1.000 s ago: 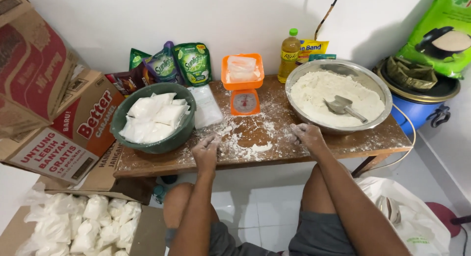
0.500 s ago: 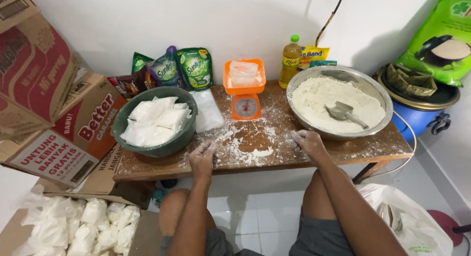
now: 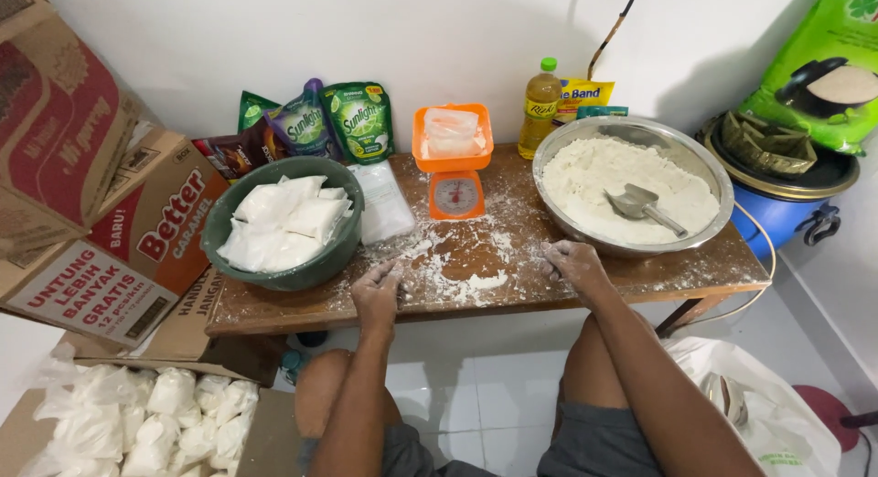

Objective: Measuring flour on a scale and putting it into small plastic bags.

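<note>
Flour lay scattered (image 3: 457, 267) over the middle of the low wooden table (image 3: 585, 294), and both hands rested in it, holding nothing. The left hand (image 3: 378, 292) sat knuckles-up near the front edge, fingers curled loosely downward onto the boards; the right hand (image 3: 569, 259) lay flat and dusted white, fingers spread a little, just beside the steel bowl (image 3: 558, 148).

Much of the bagging looked done: a green basin (image 3: 219, 235) held a heap of soft, filled clear bags (image 3: 279, 223), and a cardboard box (image 3: 274, 431) on the floor was crowded with more. One filled bag (image 3: 451, 129) sat on the orange kitchen scale (image 3: 455, 195), not yet moved off. Plenty remained, though. The steel bowl was broad, shiny and full of powdery flour, a metal scoop (image 3: 640, 204) half sunk in it. A flat stack of empty plastic bags (image 3: 384, 201) lay between basin and scale.
</note>
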